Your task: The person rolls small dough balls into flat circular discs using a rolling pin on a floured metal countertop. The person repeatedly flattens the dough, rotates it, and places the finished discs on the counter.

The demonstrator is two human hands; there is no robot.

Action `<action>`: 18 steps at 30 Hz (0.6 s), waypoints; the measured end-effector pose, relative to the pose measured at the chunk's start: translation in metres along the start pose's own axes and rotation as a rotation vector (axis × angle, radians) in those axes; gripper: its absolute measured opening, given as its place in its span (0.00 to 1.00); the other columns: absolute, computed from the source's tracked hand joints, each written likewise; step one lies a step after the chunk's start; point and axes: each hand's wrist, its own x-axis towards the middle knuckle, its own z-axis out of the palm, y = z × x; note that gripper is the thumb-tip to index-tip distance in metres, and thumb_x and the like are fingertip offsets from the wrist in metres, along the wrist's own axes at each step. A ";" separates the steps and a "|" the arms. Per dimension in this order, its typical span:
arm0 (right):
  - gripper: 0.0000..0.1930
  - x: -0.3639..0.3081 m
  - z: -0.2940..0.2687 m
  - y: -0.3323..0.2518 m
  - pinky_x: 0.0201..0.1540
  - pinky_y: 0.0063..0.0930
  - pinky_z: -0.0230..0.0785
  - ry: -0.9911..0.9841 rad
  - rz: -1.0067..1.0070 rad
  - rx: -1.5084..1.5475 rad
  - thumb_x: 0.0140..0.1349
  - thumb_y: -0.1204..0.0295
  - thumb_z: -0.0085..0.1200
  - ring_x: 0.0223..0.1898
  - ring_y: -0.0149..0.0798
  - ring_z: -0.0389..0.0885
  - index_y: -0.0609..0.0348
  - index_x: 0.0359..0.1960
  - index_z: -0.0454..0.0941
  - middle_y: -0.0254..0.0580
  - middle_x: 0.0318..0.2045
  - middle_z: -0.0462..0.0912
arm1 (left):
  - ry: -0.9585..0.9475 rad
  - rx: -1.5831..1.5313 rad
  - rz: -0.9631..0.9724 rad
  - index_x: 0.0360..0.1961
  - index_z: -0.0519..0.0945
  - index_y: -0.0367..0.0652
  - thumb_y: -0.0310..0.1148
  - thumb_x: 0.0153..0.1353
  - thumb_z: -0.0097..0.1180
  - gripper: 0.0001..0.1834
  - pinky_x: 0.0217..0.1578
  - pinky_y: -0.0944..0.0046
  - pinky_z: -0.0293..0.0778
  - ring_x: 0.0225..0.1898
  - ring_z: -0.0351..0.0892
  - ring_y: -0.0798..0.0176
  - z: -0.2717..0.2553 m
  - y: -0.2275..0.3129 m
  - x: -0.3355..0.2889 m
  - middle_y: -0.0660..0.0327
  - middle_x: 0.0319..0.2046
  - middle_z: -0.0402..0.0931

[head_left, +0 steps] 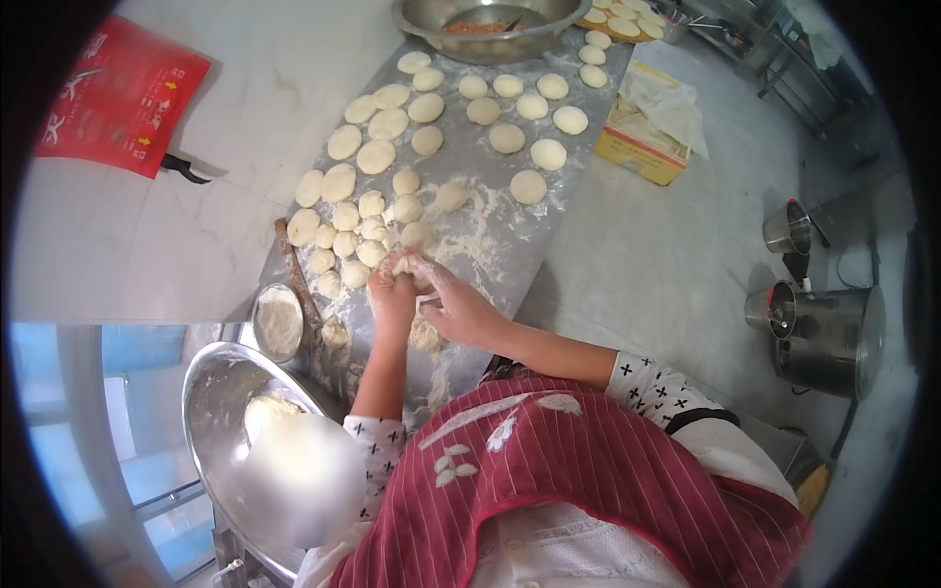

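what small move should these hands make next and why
Perhaps set the pale dough down on the floured table: the left hand and right hand seem to hold it between them, and small dough balls already lie just beyond.

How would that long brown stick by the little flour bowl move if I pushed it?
The stick looks round, so it would probably roll. It seems wooden, so it should stay stiff. Dough balls lie close beside it, so they might stop it soon.
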 end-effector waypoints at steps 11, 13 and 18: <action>0.20 0.045 -0.014 0.034 0.55 0.33 0.74 -0.060 0.630 1.649 0.69 0.69 0.45 0.52 0.43 0.78 0.68 0.58 0.67 0.53 0.51 0.77 | 0.054 0.478 0.513 0.54 0.72 0.34 0.27 0.61 0.50 0.20 0.64 0.54 0.55 0.62 0.64 0.47 0.060 0.045 -0.034 0.46 0.56 0.69; 0.20 0.047 -0.019 0.035 0.55 0.34 0.74 -0.120 0.600 1.666 0.69 0.69 0.45 0.52 0.45 0.78 0.69 0.58 0.67 0.54 0.50 0.78 | 0.060 0.318 0.445 0.45 0.76 0.34 0.30 0.60 0.52 0.14 0.59 0.53 0.60 0.56 0.69 0.47 0.048 0.058 -0.020 0.47 0.50 0.73; 0.29 0.043 -0.024 -0.009 0.63 0.41 0.64 -0.361 0.681 1.686 0.73 0.54 0.37 0.57 0.50 0.74 0.75 0.58 0.65 0.57 0.55 0.75 | 0.256 0.662 0.608 0.26 0.72 0.40 0.27 0.52 0.60 0.07 0.47 0.49 0.63 0.40 0.70 0.46 0.061 0.041 -0.020 0.49 0.31 0.71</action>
